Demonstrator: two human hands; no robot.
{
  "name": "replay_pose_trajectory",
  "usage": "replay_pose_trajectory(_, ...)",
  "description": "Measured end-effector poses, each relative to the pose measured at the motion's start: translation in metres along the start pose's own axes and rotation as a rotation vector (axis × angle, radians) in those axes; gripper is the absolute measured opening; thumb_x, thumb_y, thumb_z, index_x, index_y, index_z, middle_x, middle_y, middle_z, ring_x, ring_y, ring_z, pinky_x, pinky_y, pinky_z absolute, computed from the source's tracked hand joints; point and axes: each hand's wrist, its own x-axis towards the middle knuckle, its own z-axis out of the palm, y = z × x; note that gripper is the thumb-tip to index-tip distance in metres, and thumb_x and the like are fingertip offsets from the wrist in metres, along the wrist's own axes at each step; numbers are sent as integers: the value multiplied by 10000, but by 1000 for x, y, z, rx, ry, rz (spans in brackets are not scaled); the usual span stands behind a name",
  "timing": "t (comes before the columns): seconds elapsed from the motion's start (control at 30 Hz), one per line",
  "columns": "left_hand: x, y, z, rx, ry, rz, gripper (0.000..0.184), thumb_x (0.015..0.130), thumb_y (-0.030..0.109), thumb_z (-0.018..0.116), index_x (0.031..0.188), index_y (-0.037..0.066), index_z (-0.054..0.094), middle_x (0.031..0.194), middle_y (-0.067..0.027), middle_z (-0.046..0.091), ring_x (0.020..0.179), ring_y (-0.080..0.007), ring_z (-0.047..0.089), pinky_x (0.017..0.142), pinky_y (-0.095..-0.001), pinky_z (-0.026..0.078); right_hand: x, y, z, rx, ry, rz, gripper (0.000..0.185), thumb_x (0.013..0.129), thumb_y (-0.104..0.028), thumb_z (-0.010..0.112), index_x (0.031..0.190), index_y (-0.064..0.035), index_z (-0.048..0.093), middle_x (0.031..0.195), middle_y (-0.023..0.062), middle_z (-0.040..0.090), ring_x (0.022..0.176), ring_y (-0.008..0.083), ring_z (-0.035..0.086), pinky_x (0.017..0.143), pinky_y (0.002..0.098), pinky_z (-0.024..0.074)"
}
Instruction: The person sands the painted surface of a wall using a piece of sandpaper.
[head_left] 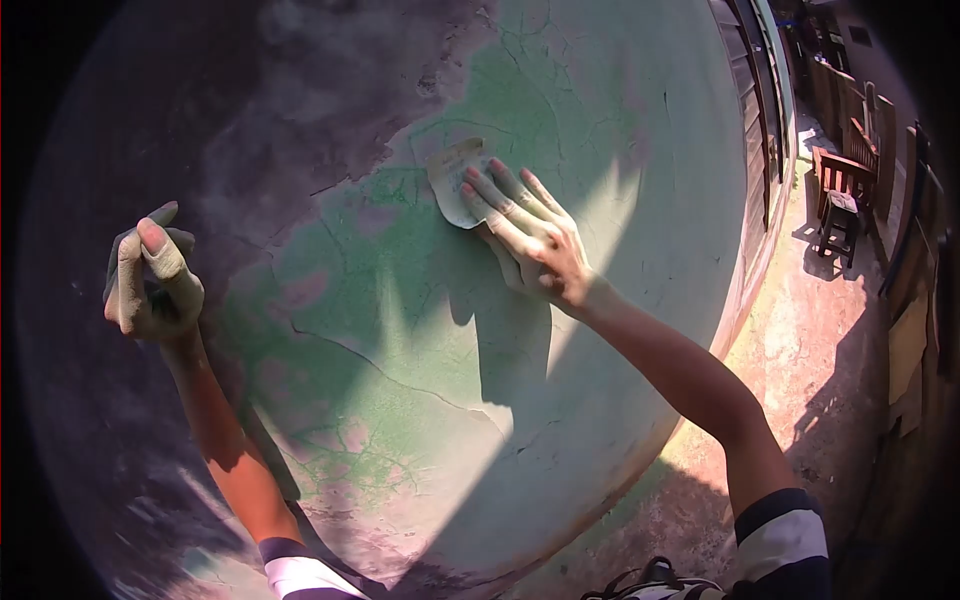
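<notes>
My right hand lies flat on a cracked, patchy green wall, its fingers stretched over a pale sheet of sandpaper and pressing it to the surface. Faint marks show on the back of the sheet, and its upper left part sticks out past my fingertips. Off to the left, my left hand is raised before the dark purple part of the wall. Its fingers are curled and the thumb meets the index finger, with nothing visible between them. Pale dust coats both hands.
Along the right runs a sunlit concrete floor. A wooden chair and a small dark stool stand farther back, beside wooden boards. A slatted window is at the wall's right end. A dark bag or shoe-like item shows at the bottom.
</notes>
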Motion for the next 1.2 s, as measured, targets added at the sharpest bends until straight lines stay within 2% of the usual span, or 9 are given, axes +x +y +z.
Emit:
replay_pose_trajectory(0.13,-3,6,-1,19,29,-101,257,959,17,547,717,-63,580,513,-87,563,531,-210,656,522,-309,542,35,75,-6,128,215,752,344,932,-50,494,1247,37,601,1372,208,560,1329,374,473,1122,443,374)
replay_pose_trajectory(0.43,-4,1,-1,34,39,-127,259,962,34,534,744,-88,602,545,-108,610,522,-186,651,460,-264,496,17,8,-5,-79,-15,-106,518,890,-104,582,1384,28,503,1471,220,465,1387,348,429,1153,454,365)
replay_pose_trajectory(0.7,-4,3,-1,37,59,-132,264,971,65,536,776,-87,628,591,-119,646,476,-142,598,427,-245,427,107,-7,22,134,317,-126,562,902,-322,685,1289,63,550,1370,246,551,1321,374,497,1126,446,399)
replay_pose_trajectory(0.83,-1,6,2,34,66,-112,294,978,82,544,743,-80,616,539,-107,617,480,-146,611,427,-240,430,145,-20,35,138,488,-66,382,911,-300,677,1110,16,595,1312,232,593,1291,376,526,1098,467,427)
replay_pose_trajectory(0.93,1,8,3,38,62,-99,307,983,103,552,744,-73,628,542,-101,622,459,-122,585,420,-229,406,171,-16,37,167,517,21,521,938,-273,642,1413,-88,532,1346,241,579,1281,383,544,1089,476,425)
replay_pose_trajectory(1.0,0,6,3,64,49,-118,308,983,117,564,745,-63,641,555,-96,635,433,-96,545,415,-225,386,176,-20,33,226,574,40,391,923,-193,647,1288,-53,637,1315,237,603,1272,364,557,1084,483,431)
replay_pose_trajectory(1.1,-2,3,5,26,81,-100,297,980,140,582,776,-57,669,590,-95,666,421,-83,529,409,-216,377,159,-36,-2,375,-185,396,359,937,-224,627,1222,-10,579,1317,207,596,1280,363,539,1081,466,438)
replay_pose_trajectory(1.17,-2,2,7,12,88,-88,300,981,146,583,780,-59,672,592,-95,668,426,-86,538,409,-215,383,118,-44,42,223,399,-1,530,892,-197,687,1372,-30,538,1390,185,559,1321,364,504,1089,460,430)
replay_pose_trajectory(1.2,-1,0,7,-8,111,-72,304,982,152,584,785,-60,674,595,-95,669,430,-89,548,410,-214,390,87,-60,44,253,276,-21,522,877,-172,678,1370,-57,553,1415,155,547,1329,342,505,1089,455,429)
